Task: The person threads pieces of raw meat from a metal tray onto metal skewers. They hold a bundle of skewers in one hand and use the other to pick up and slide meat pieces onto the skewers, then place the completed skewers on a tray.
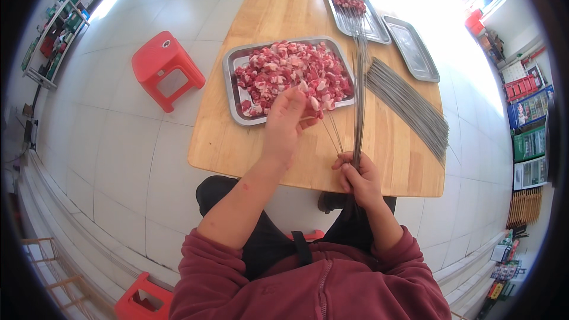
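Observation:
My right hand (363, 178) grips a bundle of thin metal skewers (359, 120) that stretches away from me over the table. From the same hand a few single skewers (332, 130) fan out to the left, their far ends meeting small meat pieces (315, 103). My left hand (288, 109) has its thumb and fingers at those pieces, at the near edge of a metal tray (234, 102). A heap of diced red and white raw meat (284, 69) fills most of this tray. The curled fingers partly hide what they pinch.
A pile of metal skewers (409, 106) lies on the right of the wooden table (240, 151). Farther back are a tray with threaded skewers (378, 31) and a second metal tray (413, 49). Red plastic stools (162, 64) stand on the tiled floor at left and lower left.

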`<action>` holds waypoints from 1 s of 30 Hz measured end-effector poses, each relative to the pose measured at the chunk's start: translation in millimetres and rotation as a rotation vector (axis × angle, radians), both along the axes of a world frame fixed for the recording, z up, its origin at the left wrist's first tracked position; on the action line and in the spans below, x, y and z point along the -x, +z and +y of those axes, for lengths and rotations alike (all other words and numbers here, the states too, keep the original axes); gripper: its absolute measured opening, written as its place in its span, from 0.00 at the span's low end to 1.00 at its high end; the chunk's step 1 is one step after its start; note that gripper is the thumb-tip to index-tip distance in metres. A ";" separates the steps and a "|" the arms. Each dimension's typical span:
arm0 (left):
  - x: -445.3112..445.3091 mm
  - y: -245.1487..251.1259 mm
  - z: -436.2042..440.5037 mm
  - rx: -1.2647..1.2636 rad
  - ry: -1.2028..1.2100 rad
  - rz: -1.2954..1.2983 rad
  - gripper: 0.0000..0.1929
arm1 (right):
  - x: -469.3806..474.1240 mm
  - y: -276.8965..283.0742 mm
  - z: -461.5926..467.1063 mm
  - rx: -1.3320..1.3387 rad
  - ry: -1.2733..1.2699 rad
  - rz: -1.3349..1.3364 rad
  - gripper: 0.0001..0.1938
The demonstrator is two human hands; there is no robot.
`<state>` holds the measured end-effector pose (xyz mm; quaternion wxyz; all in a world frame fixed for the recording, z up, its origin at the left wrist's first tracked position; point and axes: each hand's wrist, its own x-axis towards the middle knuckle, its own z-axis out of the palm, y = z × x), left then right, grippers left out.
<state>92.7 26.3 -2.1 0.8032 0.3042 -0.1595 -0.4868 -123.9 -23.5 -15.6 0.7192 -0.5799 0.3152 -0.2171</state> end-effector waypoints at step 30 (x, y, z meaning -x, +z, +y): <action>-87.6 -12.8 5.0 -0.518 0.606 -1.307 0.07 | 14.6 0.5 -12.4 -0.145 0.122 -0.074 0.18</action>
